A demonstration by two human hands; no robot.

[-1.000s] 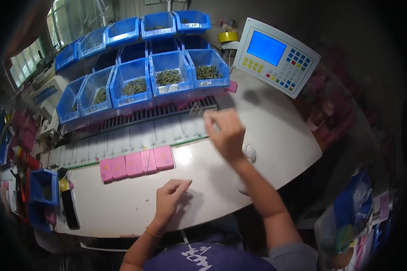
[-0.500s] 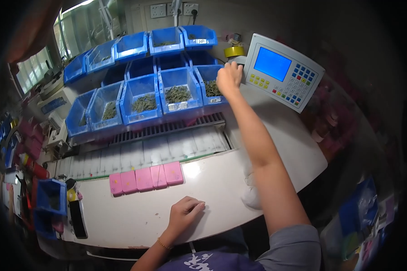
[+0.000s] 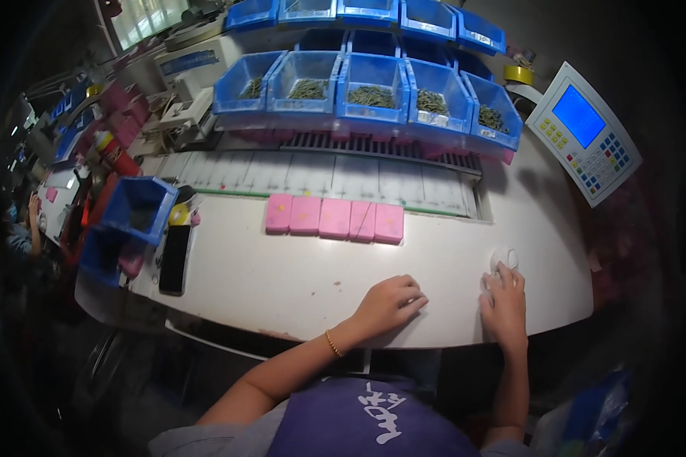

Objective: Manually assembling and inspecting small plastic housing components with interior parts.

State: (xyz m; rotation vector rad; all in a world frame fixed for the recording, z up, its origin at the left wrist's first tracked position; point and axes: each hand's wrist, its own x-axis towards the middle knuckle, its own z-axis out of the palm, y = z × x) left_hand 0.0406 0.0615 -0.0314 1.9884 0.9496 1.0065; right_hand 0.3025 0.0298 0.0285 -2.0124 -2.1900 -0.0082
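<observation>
My left hand [image 3: 392,303] rests on the white table near its front edge. Its fingers are curled and the thumb lies against them; the inside of the fist is hidden. Farther right, my right hand [image 3: 504,303] is spread, fingertips pointing away from me. They touch the near side of a small white rounded bundle [image 3: 504,256], whose material I cannot make out. Beyond my left hand, several pink blocks [image 3: 335,218] with small yellow marks stand side by side in a row.
Two tiers of blue bins [image 3: 372,91], several holding small dark-greenish pieces, stand at the back. Before them runs a flat white panel [image 3: 312,175]. A grey keypad console [image 3: 585,133] is back right. A black phone [image 3: 175,259] and blue bins [image 3: 139,213] are at left.
My right hand has come back from beside the console, down to the white bundle. My left hand stays on the table. The view has shifted, so bins and blocks sit higher and farther right.
</observation>
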